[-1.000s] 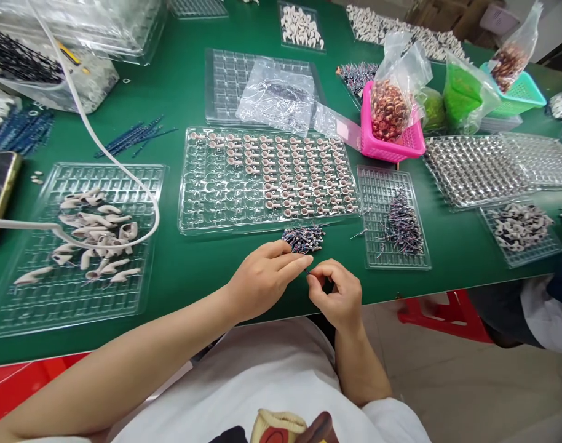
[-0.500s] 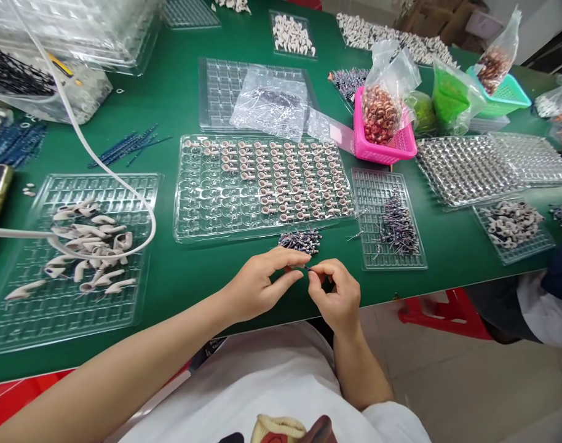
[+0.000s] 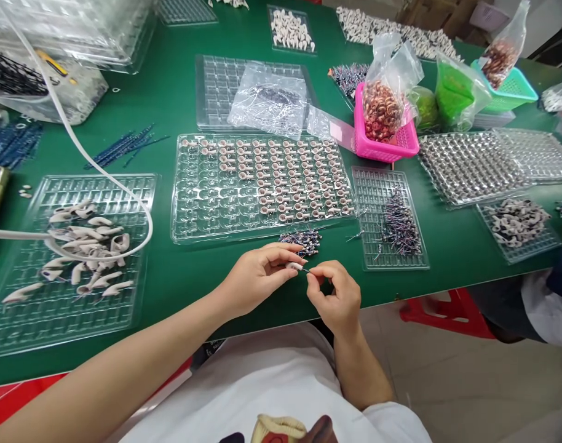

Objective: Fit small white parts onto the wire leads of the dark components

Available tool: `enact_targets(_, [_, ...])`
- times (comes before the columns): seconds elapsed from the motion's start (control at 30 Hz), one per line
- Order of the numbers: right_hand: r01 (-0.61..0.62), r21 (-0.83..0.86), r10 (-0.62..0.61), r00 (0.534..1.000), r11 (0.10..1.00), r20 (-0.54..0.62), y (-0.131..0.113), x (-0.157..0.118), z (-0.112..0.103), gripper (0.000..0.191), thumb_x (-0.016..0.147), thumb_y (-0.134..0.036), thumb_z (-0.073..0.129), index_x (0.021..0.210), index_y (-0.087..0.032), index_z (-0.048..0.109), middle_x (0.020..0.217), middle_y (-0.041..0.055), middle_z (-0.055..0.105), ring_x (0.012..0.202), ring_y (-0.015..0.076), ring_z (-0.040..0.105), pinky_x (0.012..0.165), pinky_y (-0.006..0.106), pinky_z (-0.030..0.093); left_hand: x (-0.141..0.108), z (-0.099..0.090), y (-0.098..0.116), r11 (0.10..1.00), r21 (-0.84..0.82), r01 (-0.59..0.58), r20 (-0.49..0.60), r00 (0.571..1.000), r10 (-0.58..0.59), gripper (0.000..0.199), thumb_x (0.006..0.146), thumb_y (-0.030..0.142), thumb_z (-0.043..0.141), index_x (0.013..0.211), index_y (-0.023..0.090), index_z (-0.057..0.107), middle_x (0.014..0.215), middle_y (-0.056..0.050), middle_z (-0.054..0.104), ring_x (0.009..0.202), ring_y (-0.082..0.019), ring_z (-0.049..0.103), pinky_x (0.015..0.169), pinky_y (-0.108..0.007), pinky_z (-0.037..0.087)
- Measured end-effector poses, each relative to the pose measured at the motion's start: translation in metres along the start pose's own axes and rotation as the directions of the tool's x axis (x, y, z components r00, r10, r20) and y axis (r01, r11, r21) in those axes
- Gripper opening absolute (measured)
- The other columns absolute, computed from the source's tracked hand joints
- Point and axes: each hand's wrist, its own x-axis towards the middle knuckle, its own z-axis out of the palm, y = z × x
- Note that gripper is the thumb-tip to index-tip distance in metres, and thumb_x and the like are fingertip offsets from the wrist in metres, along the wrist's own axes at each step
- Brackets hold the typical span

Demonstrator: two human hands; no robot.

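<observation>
My left hand [image 3: 256, 280] is closed, pinching a small white earbud shell [image 3: 294, 266] between thumb and fingers. A thin dark wire [image 3: 305, 270] reaches from the shell's right end to the fingertips of my right hand [image 3: 337, 298], which is closed in a pinch on it. Just beyond my left fingers lies a pile of small dark wired parts [image 3: 304, 241]. Behind that pile is a clear tray [image 3: 207, 212] with white shells filling the slots of its right part. My fingers partly cover the held shell.
At the left, a clear tray [image 3: 27, 323] carries loose white shells, with a white cable [image 3: 145, 209] looping over it. Right of my hands is a smaller tray [image 3: 371, 246] of wired parts. A pink basket [image 3: 387, 147] stands behind. Someone's sleeve [image 3: 551, 307] shows at far right.
The white shell now shows between my left fingers, which have opened slightly around it. My right hand keeps its pinch on the wire. The view has shifted a little.
</observation>
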Motion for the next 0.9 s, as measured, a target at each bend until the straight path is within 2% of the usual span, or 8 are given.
enact_targets(0.07, [0.001, -0.009, -0.001, 1.000, 1.000, -0.002, 0.0006, -0.0005, 0.0003, 0.009, 0.086, -0.014, 0.061, 0.087, -0.022, 0.060, 0.079, 0.0012, 0.065, 0.065, 0.0135, 0.059, 0.061, 0.028, 0.050, -0.0002, 0.0004, -0.0001, 1.000, 0.016, -0.014, -0.026, 1.000, 0.014, 0.012, 0.082, 0.021, 0.070, 0.092, 0.017, 0.077, 0.117, -0.013, 0.070, 0.106, -0.025, 0.069, 0.088, -0.035, 0.061])
enact_targets(0.2, [0.012, -0.022, -0.012, 1.000, 1.000, -0.012, 0.0019, -0.0011, 0.0007, 0.009, 0.085, -0.014, 0.061, 0.087, -0.023, 0.060, 0.078, 0.0006, 0.065, 0.064, 0.0132, 0.059, 0.062, 0.028, 0.050, -0.0012, 0.0004, -0.0011, 0.999, 0.024, -0.045, -0.052, 0.998, 0.046, 0.011, 0.083, 0.020, 0.069, 0.091, 0.017, 0.076, 0.094, -0.007, 0.074, 0.085, -0.019, 0.074, 0.081, -0.029, 0.063])
enact_targets(0.33, [0.015, -0.028, -0.016, 1.000, 0.999, -0.019, 0.0021, -0.0010, 0.0008, 0.010, 0.085, -0.013, 0.061, 0.087, -0.023, 0.060, 0.077, 0.0004, 0.064, 0.064, 0.0132, 0.058, 0.062, 0.029, 0.051, -0.0019, -0.0007, -0.0014, 0.994, 0.061, -0.087, -0.055, 0.994, 0.090, 0.016, 0.082, 0.021, 0.072, 0.097, 0.018, 0.077, 0.094, -0.006, 0.075, 0.083, -0.018, 0.074, 0.079, -0.027, 0.064])
enact_targets(0.63, [0.019, -0.027, -0.019, 1.000, 0.999, -0.011, 0.0016, -0.0003, 0.0011, 0.011, 0.085, -0.012, 0.060, 0.087, -0.022, 0.060, 0.077, 0.0008, 0.064, 0.064, 0.0131, 0.057, 0.064, 0.029, 0.051, -0.0022, -0.0016, 0.0003, 0.961, 0.205, -0.187, -0.037, 0.979, 0.198, 0.016, 0.083, 0.017, 0.069, 0.097, 0.018, 0.078, 0.090, -0.006, 0.076, 0.078, -0.016, 0.072, 0.070, -0.023, 0.062])
enact_targets(0.7, [0.012, -0.030, -0.012, 1.000, 0.999, -0.011, 0.0016, -0.0002, 0.0009, 0.011, 0.085, -0.012, 0.061, 0.087, -0.022, 0.060, 0.077, 0.0008, 0.064, 0.064, 0.0130, 0.057, 0.064, 0.029, 0.051, -0.0028, -0.0028, 0.0007, 0.961, 0.215, -0.177, -0.040, 0.981, 0.190, 0.017, 0.084, 0.019, 0.069, 0.099, 0.018, 0.077, 0.092, -0.006, 0.076, 0.080, -0.017, 0.073, 0.073, -0.025, 0.062])
enact_targets(0.8, [0.001, -0.032, -0.002, 1.000, 0.999, -0.011, 0.0017, -0.0003, 0.0007, 0.010, 0.085, -0.013, 0.060, 0.087, -0.022, 0.060, 0.077, 0.0005, 0.063, 0.064, 0.0129, 0.057, 0.063, 0.029, 0.051, -0.0037, -0.0041, 0.0014, 0.969, 0.225, -0.104, -0.055, 0.991, 0.119, 0.022, 0.084, 0.022, 0.069, 0.105, 0.018, 0.074, 0.094, -0.006, 0.077, 0.082, -0.019, 0.074, 0.078, -0.029, 0.063])
enact_targets(0.9, [-0.012, -0.031, 0.011, 1.000, 0.999, -0.017, 0.0019, -0.0005, 0.0004, 0.010, 0.084, -0.013, 0.060, 0.086, -0.022, 0.060, 0.076, 0.0002, 0.063, 0.063, 0.0129, 0.057, 0.063, 0.028, 0.050, -0.0038, -0.0043, 0.0023, 0.968, 0.242, -0.064, -0.065, 0.995, 0.082, 0.021, 0.084, 0.024, 0.069, 0.104, 0.017, 0.073, 0.091, -0.006, 0.078, 0.081, -0.020, 0.075, 0.078, -0.031, 0.063])
